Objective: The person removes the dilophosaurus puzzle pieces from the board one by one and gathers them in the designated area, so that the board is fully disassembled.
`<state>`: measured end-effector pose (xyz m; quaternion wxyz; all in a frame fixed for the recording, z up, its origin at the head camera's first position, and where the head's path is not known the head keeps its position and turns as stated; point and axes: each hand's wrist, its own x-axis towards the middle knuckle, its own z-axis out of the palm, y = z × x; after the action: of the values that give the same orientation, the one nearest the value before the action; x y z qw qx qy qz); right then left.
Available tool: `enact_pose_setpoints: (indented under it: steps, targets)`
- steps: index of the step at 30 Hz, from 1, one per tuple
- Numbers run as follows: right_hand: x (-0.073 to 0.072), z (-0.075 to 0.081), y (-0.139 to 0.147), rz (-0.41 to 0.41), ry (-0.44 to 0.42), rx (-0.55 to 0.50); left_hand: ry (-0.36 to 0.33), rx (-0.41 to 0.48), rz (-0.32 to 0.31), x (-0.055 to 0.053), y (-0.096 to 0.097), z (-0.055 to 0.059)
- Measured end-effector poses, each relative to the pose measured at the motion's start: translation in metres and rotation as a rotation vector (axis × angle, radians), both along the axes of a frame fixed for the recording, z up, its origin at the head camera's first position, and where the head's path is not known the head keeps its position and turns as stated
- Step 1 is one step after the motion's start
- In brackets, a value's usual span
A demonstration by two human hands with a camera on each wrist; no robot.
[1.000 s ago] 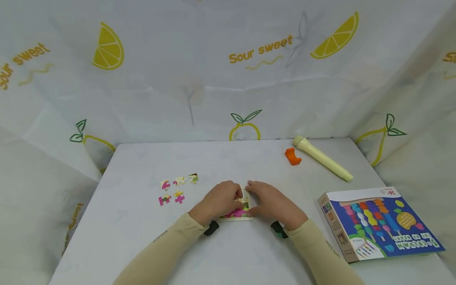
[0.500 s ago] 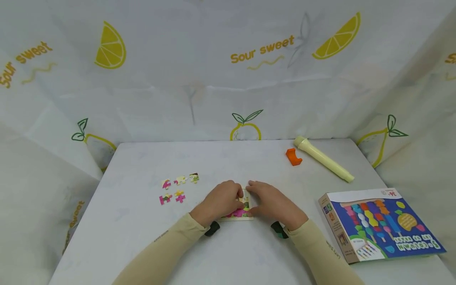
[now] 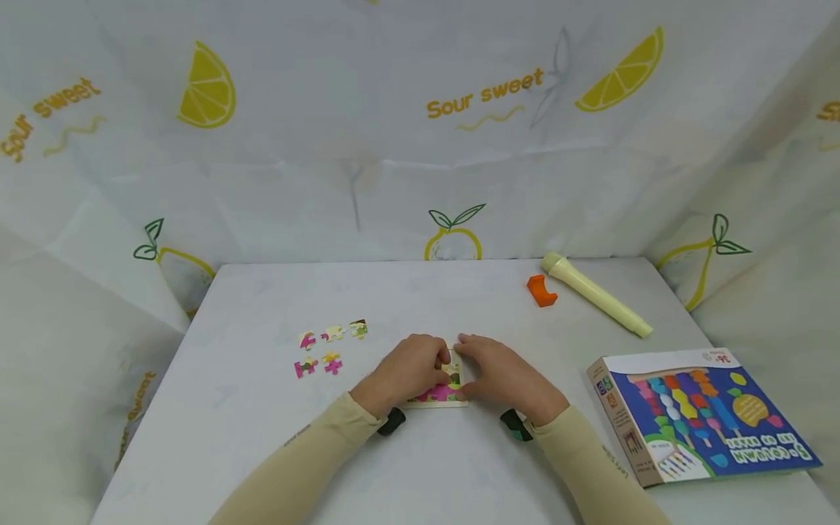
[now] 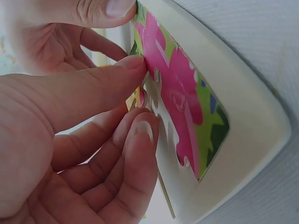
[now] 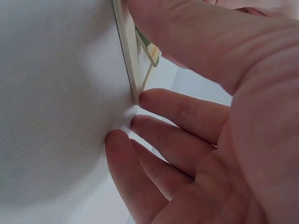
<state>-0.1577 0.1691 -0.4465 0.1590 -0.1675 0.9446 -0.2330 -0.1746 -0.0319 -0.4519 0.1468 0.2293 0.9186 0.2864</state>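
A small jigsaw puzzle board (image 3: 436,405) with a pale frame lies between both hands. Pink and green pieces (image 4: 180,95) sit along its near side, with bare pale backing beside them. My left hand (image 3: 405,370) bends over the board, its thumb and forefinger pinching a yellow-and-pink jigsaw piece (image 4: 141,97), mostly hidden by the fingers. In the right wrist view a green-edged piece (image 5: 148,46) stands tilted above the board. My right hand (image 3: 504,375) holds the board's right side, thumb at the near corner, forefinger at the far corner; its other fingers reach down to the table.
Several loose jigsaw pieces (image 3: 305,367) lie in two rows to the left. An orange curved block (image 3: 541,290) and a pale yellow tube (image 3: 597,295) lie at the back right. A blue toy box (image 3: 709,415) rests at the right edge. Printed cloth (image 3: 328,204) hangs behind.
Both hands stay where they were over the board, apart from a slight shift of the whole head view. The loose pieces have not moved.
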Motion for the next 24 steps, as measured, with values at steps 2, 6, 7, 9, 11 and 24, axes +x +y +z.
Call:
enact_pose_setpoints:
  steps: [2, 6, 7, 9, 11, 24]
  targets:
    - [-0.0001, -0.0011, -0.0001, -0.003, 0.006, 0.006, 0.010, 0.001, -0.007, -0.0004, -0.0003, -0.0001]
    - [0.0005, -0.0011, -0.0009, 0.003, 0.010, 0.010, 0.039, -0.003, -0.016, -0.0011, -0.0013, 0.0000]
    - [0.0007, -0.0009, -0.0011, 0.008, 0.013, 0.013, 0.039, -0.002, -0.013, -0.0011, -0.0014, -0.0002]
    - [0.0008, 0.0000, -0.0015, 0.009, 0.011, 0.015, 0.037, 0.002, -0.007, -0.0015, -0.0017, -0.0003]
    - [0.0003, 0.0003, -0.0016, 0.008, 0.013, 0.022, 0.024, 0.015, -0.002, -0.0023, -0.0020, 0.0001]
    - [0.0001, 0.0005, -0.0017, -0.012, -0.024, 0.024, -0.039, 0.066, -0.006, -0.0053, -0.0058, -0.0020]
